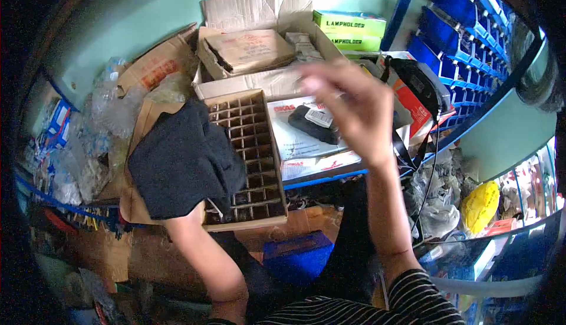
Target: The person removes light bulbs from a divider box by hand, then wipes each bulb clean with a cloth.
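A black cloth (pixel 177 154) is draped over my left hand (pixel 191 214) and hides its fingers, so their grip does not show. The cloth lies across the left part of a cardboard box with a divider grid (pixel 253 148). Raised above the boxes to the right, my right hand (pixel 359 104) is smeared by motion. Its fingers point to the left, and I cannot make out whether they hold anything. Just below and left of it, a small black item with a white barcode label (pixel 315 121) rests on a white printed box (pixel 295 148).
Behind the grid stands an open carton (pixel 236 83) with a smaller cardboard box (pixel 250 51) in it. Yellow-green lampholder boxes (pixel 348 27) are stacked at the back. Clear plastic bags (pixel 118 107) crowd the left. Blue parts bins (pixel 466 48) line the right, near a black strapped bag (pixel 413 80).
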`<control>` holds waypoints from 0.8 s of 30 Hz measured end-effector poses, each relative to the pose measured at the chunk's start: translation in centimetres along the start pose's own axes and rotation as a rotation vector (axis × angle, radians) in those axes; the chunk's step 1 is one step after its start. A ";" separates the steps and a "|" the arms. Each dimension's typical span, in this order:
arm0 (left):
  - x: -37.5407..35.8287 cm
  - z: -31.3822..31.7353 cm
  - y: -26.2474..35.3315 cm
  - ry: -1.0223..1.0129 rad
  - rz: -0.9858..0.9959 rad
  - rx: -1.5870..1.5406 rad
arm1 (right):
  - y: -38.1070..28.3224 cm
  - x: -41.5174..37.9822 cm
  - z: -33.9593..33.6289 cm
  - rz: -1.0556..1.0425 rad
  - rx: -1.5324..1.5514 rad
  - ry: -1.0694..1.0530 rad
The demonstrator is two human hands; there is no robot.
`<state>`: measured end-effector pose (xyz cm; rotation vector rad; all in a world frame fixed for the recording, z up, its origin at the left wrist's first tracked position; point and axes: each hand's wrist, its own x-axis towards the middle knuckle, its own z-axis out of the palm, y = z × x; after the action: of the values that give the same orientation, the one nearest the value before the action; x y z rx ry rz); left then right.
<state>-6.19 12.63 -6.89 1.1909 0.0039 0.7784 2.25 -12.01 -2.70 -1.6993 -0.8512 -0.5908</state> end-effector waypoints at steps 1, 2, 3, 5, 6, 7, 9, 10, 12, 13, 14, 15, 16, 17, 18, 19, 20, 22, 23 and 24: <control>0.4 -0.4 0.1 0.015 0.003 -0.032 | 1.4 0.0 -1.8 0.045 -0.044 0.103; 0.9 -0.8 0.2 0.029 0.006 -0.061 | 3.7 -0.1 -3.6 0.137 -0.084 0.183; 1.2 -1.1 0.2 0.042 0.006 -0.085 | 4.7 0.2 -5.4 0.270 -0.130 0.223; 1.8 -1.9 0.4 0.057 0.007 -0.129 | 11.1 -0.2 -8.8 0.321 -0.367 0.158; 1.7 -2.1 0.5 0.061 0.004 -0.143 | 13.4 -0.8 -9.7 0.336 -0.461 0.068; 1.8 -2.3 0.6 0.060 0.002 -0.161 | 15.2 -1.4 -10.5 0.350 -0.556 -0.019; 1.9 -3.0 0.6 0.061 0.007 -0.185 | 18.0 -2.0 -11.2 0.374 -0.671 -0.138; 1.9 -3.2 0.5 0.067 0.006 -0.196 | 19.4 -2.4 -11.3 0.389 -0.687 -0.176; 2.1 -3.9 0.4 0.077 0.010 -0.211 | 20.1 -2.2 -11.3 0.383 -0.702 -0.239; 2.2 -4.2 0.4 0.080 0.011 -0.214 | 20.4 -2.3 -11.5 0.367 -0.702 -0.261; 2.1 -4.5 0.3 0.082 0.011 -0.220 | 20.4 -2.5 -11.7 0.354 -0.704 -0.280; 2.1 -4.8 0.1 0.086 0.013 -0.228 | 20.3 -2.8 -12.0 0.344 -0.766 -0.308; 1.8 -5.0 0.0 0.100 0.017 -0.233 | 20.0 -2.9 -12.6 0.332 -0.825 -0.340; 1.7 -5.2 -0.1 0.116 0.021 -0.243 | 19.7 -3.0 -13.1 0.318 -0.884 -0.372; 1.6 -5.3 -0.2 0.128 0.023 -0.249 | 19.1 -3.1 -13.8 0.287 -0.940 -0.381; 1.9 -5.6 -0.3 0.140 0.029 -0.249 | 18.4 -3.3 -14.5 0.256 -0.995 -0.390; 2.4 -6.1 -0.3 0.145 0.034 -0.238 | 17.2 -3.4 -14.9 0.224 -1.049 -0.400; 3.4 -7.0 -0.3 0.147 0.045 -0.223 | 14.9 -3.0 -15.5 0.314 -1.117 -0.463; 3.6 -7.5 -0.4 0.154 0.048 -0.221 | 16.0 -3.4 -17.3 0.292 -1.149 -0.492; 3.6 -7.7 -0.3 0.172 0.051 -0.228 | 15.7 -2.9 -17.1 0.263 -1.176 -0.524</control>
<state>-6.37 20.95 -8.87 0.9090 0.0260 0.8992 13.37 -31.47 -9.49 -3.0788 -0.6140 -0.4836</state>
